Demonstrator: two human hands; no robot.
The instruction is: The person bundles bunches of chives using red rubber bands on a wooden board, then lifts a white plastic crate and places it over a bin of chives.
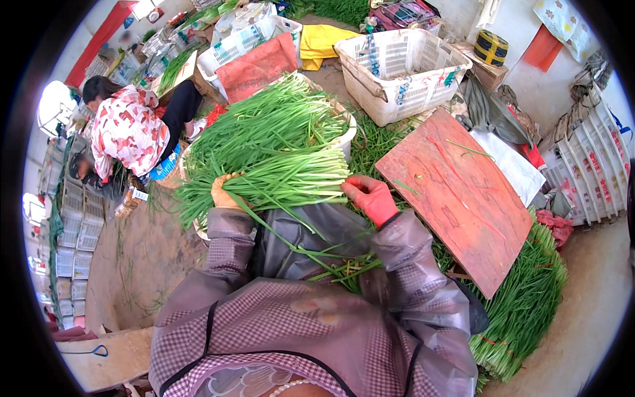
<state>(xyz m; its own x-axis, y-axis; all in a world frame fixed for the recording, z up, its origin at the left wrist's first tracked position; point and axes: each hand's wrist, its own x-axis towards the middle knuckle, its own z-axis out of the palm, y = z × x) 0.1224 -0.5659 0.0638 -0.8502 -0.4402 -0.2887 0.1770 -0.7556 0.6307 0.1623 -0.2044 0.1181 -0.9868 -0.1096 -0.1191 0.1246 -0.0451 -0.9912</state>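
A heap of garlic chives [264,126] fills a white basket in front of me, pale stem ends toward the right. On its near side lies a loose bunch of chives [291,182] across my lap. My left hand [226,191], in a tan glove, is closed round the leafy part of this bunch; the leaves hide some of its fingers. My right hand [372,197], in a red glove, pinches at the pale stem ends, thumb and fingers together. A few stray leaves [317,255] hang over my dark apron [291,235].
A reddish board [456,198] slants at my right, with tied chive bundles [522,304] below it. Ahead stands a white plastic crate [403,73]. Another person [132,129] sits bent over at the left. Stacked crates [592,165] stand at the far right.
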